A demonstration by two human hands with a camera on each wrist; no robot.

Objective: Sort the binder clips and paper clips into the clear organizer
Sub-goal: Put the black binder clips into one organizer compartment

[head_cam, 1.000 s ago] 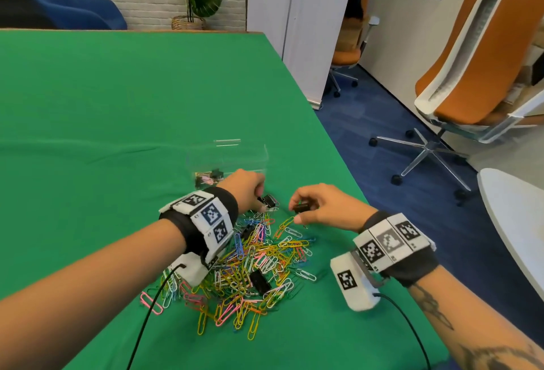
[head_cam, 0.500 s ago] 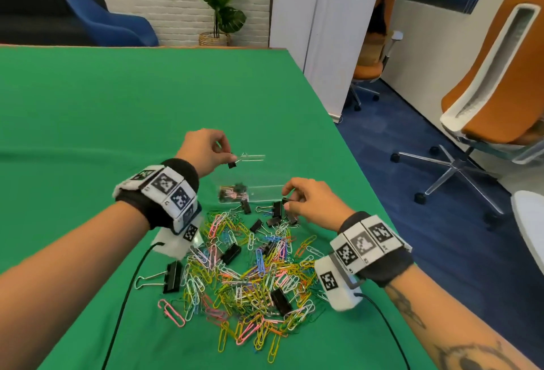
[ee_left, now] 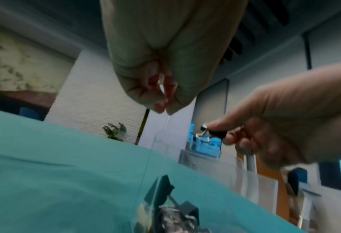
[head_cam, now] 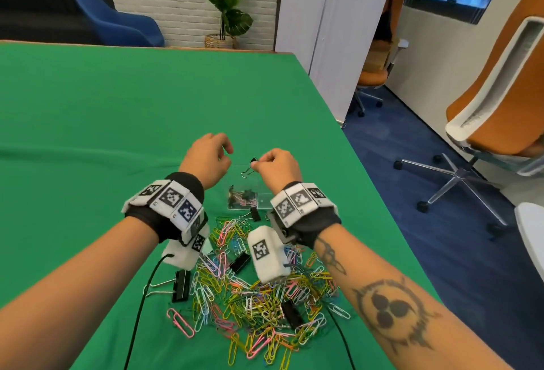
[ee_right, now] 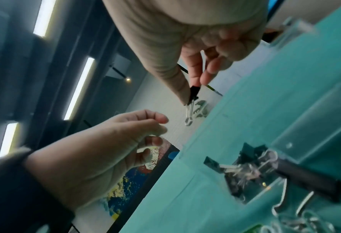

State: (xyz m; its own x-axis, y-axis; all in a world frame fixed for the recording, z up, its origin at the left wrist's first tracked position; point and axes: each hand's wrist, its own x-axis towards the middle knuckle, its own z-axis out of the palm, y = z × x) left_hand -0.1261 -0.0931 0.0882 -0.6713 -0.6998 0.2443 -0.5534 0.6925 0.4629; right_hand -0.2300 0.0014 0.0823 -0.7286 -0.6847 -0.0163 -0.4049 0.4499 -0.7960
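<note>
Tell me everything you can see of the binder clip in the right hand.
The binder clip is small, with a black body and two silver wire handles. The right hand pinches its body between thumb and fingertip, the handles together, hanging below the body. It is in the air over the clear organizer, touching nothing else.

The head view looks forward and down from above the near edge of the green cloth tabletop (head_cam: 88, 119). The left wrist view sits low and close, facing far along the left grip (ee_left: 165, 55) toward the clear plastic organizer (ee_left: 149, 162). The right wrist view, tilted, faces far-left past the right grip (ee_right: 195, 39). All three share both grips, the organizer and the small black binder clip (head_cam: 253, 160).
</note>
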